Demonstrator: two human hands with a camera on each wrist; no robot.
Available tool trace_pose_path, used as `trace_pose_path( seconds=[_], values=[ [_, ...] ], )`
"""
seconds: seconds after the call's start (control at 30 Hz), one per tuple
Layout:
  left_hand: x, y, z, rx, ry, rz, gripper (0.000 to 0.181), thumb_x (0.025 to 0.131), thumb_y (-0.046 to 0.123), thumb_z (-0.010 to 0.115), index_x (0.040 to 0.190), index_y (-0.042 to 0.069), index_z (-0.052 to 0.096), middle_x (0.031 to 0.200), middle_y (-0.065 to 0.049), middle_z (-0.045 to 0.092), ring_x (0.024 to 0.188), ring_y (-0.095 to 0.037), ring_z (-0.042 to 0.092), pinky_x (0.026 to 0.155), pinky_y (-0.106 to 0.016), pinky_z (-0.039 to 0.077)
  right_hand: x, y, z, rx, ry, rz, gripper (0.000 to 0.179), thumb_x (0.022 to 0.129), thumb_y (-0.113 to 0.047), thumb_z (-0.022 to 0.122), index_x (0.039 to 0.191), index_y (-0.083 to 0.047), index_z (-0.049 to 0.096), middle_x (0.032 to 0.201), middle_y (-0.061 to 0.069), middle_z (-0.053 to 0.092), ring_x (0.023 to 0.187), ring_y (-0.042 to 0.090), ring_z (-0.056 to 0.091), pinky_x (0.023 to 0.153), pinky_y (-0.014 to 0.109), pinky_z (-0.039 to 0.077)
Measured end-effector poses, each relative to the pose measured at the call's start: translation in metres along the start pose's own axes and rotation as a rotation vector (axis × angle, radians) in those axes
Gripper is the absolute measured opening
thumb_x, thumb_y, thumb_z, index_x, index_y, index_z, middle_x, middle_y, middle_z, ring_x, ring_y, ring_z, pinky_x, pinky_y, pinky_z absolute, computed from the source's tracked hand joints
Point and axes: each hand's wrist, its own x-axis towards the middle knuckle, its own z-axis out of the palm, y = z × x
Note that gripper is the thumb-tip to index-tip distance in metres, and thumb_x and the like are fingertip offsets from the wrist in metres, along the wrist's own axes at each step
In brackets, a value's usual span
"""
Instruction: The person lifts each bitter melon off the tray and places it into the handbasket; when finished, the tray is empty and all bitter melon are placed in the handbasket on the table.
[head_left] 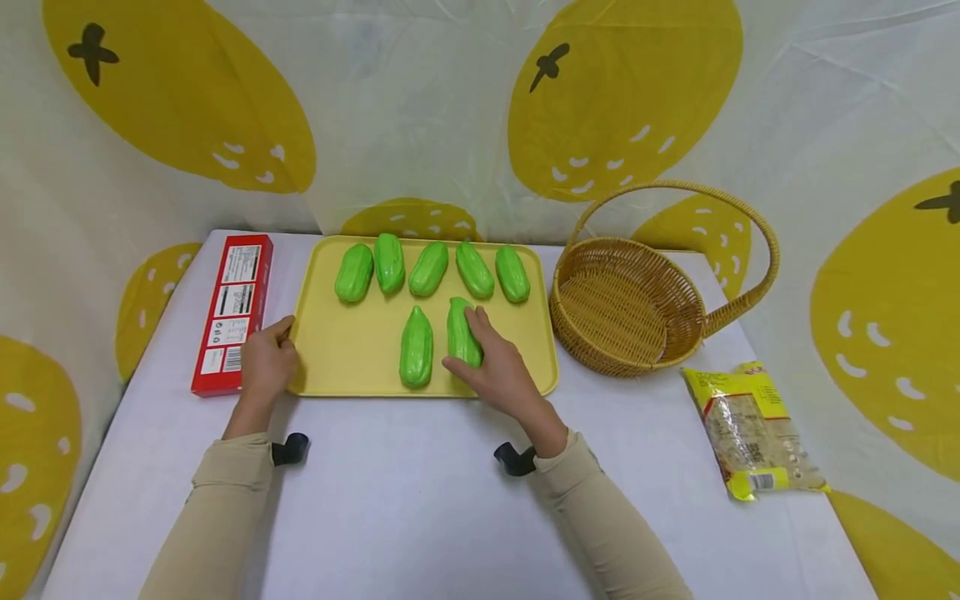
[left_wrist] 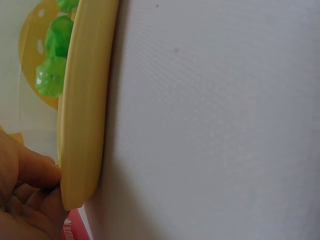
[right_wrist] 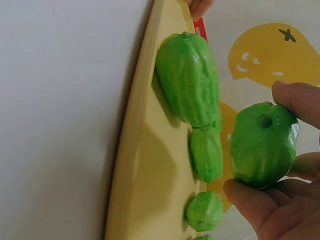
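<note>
My right hand holds a green ribbed gourd between thumb and fingers. In the right wrist view this gourd is raised off the yellow tray, its knobbed stem end facing the camera. Just left of it, another green gourd lies lengthwise on the tray. Along the tray's far side several more gourds lie in a row. At the tray's near left corner, my left hand pinches the rim; the left wrist view shows the thumb on the rim and curled fingers beside it.
A red box with white labels lies left of the tray, close to my left hand. To the right stands a wicker basket with a tall arched handle. Nearer on that side lies a yellow and clear plastic packet. Patterned cloth hangs behind.
</note>
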Motion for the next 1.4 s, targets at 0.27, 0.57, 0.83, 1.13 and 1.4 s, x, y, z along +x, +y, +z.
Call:
trace_pose_path(
  seconds=[0.27, 0.57, 0.83, 1.13, 1.4],
  values=[
    [0.001, -0.001, -0.001, 0.004, -0.01, -0.005, 0.05, 0.095, -0.003, 0.038, 0.143, -0.004, 0.054, 0.141, -0.028, 0.057, 0.115, -0.042, 0.057, 0.094, -0.049, 0.046, -0.001, -0.005, -0.013, 0.037, 0.038, -0.046, 0.087, 0.094, -0.033, 0.073, 0.161, -0.005, 0.026, 0.168, 0.02, 0.019, 0.154, 0.031, 0.028, 0.123, 0.046, 0.03],
    [0.002, -0.002, -0.002, 0.001, -0.016, -0.017, 0.049, 0.096, -0.003, 0.04, 0.143, -0.003, 0.054, 0.141, -0.028, 0.057, 0.112, -0.041, 0.056, 0.092, -0.048, 0.046, -0.004, -0.003, -0.029, 0.044, 0.076, -0.046, 0.085, 0.096, -0.034, 0.071, 0.162, -0.006, 0.025, 0.168, 0.021, 0.021, 0.154, 0.031, 0.028, 0.123, 0.047, 0.031],
    [0.001, -0.002, -0.002, -0.006, -0.036, -0.049, 0.05, 0.097, -0.002, 0.04, 0.145, -0.002, 0.052, 0.144, -0.027, 0.055, 0.112, -0.039, 0.055, 0.09, -0.045, 0.046, -0.007, 0.0, -0.046, 0.049, 0.146, -0.056, 0.086, 0.095, -0.03, 0.073, 0.161, -0.005, 0.025, 0.168, 0.018, 0.023, 0.156, 0.029, 0.024, 0.122, 0.046, 0.031],
    [0.001, -0.001, -0.001, -0.007, -0.033, -0.036, 0.049, 0.098, -0.001, 0.04, 0.145, -0.002, 0.052, 0.144, -0.027, 0.056, 0.112, -0.039, 0.055, 0.086, -0.042, 0.045, -0.01, 0.011, -0.066, 0.089, 0.185, -0.017, 0.087, 0.095, -0.029, 0.072, 0.162, -0.007, 0.022, 0.169, 0.018, 0.021, 0.155, 0.03, 0.026, 0.119, 0.05, 0.036],
    [0.001, -0.002, 0.0, -0.018, -0.027, -0.035, 0.049, 0.098, 0.0, 0.04, 0.144, -0.001, 0.053, 0.143, -0.026, 0.057, 0.112, -0.039, 0.056, 0.084, -0.038, 0.045, -0.01, 0.019, -0.085, 0.183, 0.21, 0.027, 0.086, 0.097, -0.027, 0.07, 0.164, -0.01, 0.017, 0.171, 0.014, 0.013, 0.154, 0.028, 0.029, 0.119, 0.048, 0.036]
  ],
)
